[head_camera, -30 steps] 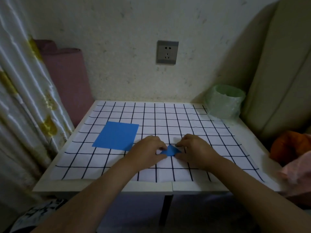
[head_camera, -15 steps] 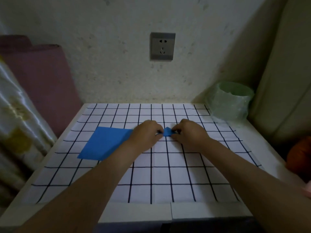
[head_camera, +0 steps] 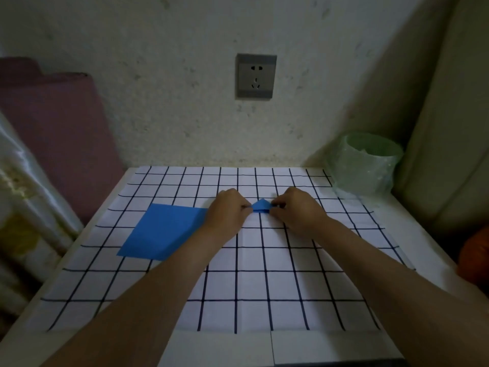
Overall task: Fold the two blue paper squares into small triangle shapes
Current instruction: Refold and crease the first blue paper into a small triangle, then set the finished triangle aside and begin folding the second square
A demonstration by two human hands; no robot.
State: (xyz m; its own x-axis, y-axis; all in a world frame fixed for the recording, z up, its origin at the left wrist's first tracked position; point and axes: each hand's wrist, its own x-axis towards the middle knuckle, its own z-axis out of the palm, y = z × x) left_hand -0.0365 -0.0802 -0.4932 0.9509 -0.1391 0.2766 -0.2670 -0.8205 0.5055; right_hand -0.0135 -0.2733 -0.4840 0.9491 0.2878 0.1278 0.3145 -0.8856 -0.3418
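Left hand (head_camera: 228, 211) and right hand (head_camera: 298, 209) are pinching the small folded triangle (head_camera: 261, 206) sitting between their fingertips; unfolded blue square (head_camera: 165, 231) is lying left.

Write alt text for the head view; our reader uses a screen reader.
Both hands, left hand and right hand, pinch a small folded blue triangle on a grid-lined table. A flat blue paper square lies to its left, unfolded.
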